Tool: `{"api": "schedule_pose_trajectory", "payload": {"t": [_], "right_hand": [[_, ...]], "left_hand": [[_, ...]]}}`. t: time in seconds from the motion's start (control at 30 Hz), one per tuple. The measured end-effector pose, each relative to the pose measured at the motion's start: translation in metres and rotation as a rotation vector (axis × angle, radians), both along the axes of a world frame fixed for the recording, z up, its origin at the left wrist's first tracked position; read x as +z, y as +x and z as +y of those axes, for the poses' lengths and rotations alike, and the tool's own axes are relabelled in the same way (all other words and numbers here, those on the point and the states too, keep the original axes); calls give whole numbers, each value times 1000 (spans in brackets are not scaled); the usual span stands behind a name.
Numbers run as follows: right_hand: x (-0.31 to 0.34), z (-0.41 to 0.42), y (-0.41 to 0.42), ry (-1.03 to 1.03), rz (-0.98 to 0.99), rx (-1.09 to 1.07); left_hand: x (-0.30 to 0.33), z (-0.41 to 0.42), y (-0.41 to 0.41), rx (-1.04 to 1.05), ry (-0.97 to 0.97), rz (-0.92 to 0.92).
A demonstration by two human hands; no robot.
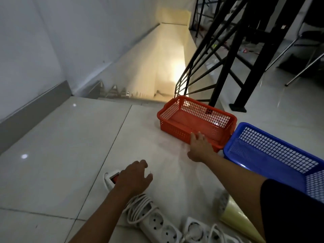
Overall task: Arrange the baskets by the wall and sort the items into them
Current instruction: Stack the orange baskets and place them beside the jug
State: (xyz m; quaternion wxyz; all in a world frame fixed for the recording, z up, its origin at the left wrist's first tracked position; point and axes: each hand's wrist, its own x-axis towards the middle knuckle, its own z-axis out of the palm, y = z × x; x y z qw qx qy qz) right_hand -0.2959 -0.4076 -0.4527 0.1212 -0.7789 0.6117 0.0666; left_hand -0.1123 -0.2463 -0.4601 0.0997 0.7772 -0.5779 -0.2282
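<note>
— Baskets first: we note the orange basket (197, 120) on the floor (70, 146) by the foot of the black railing (228, 67), near the top of the stairwell, long axis running away to our right. The blue basket (273, 155) sits just beside it, corner to corner; contact we cannot confirm.

— And the hands?

— Our right hand (199, 147) is at the orange basket's near long wall, fingers (198, 136) spread loosely against the rim, not closed on it as far as the blur lets us judge. Our left hand (134, 174) hovers open and empty over the white power strip (154, 220) and its coiled cord.

— Which way to the wall?

— The wall (43, 50) lies well apart, to our left. The right hand is nearer, so we judge a leftward drag comes next.
</note>
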Motion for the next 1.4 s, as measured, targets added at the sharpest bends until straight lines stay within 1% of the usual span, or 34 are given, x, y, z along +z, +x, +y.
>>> {"api": "schedule_pose_trajectory", "payload": {"t": [0.07,0.17,0.27,0.43,0.53,0.63,0.67,0.77,0.83,0.9,1.0,1.07,1.2,1.33,1.4], "right_hand": [[-8,-12,-4,5,29,-43],[-19,-17,-1,-135,64,-55],[-31,-11,15,-244,-14,-25],[-39,15,61,-292,-139,43],[-32,32,86,-319,-180,185],[-21,51,116,-408,-275,405],[-16,58,126,-438,-311,473],[1,94,165,-500,-407,665],[12,119,190,-536,-427,768],[24,152,217,-560,-440,873],[42,204,256,-583,-499,1030],[53,245,280,-573,-573,1141],[52,320,312,-523,-691,1322],[49,379,325,-547,-811,1570],[49,406,332,-543,-789,1717]], "left_hand": [[-13,5,6,1,-13,-39],[-24,15,23,54,-106,-22],[-27,21,43,117,-150,28],[-26,27,60,154,-200,60],[-19,30,64,139,-230,33],[-2,44,71,126,-276,-6],[5,49,74,123,-314,-39],[28,83,96,179,-475,-236],[45,114,109,242,-514,-327],[60,158,124,285,-483,-437],[83,233,149,292,-362,-611],[102,288,163,388,-275,-685],[122,388,171,556,-155,-737],[122,463,165,617,-92,-794],[120,492,161,633,-67,-798]]}}
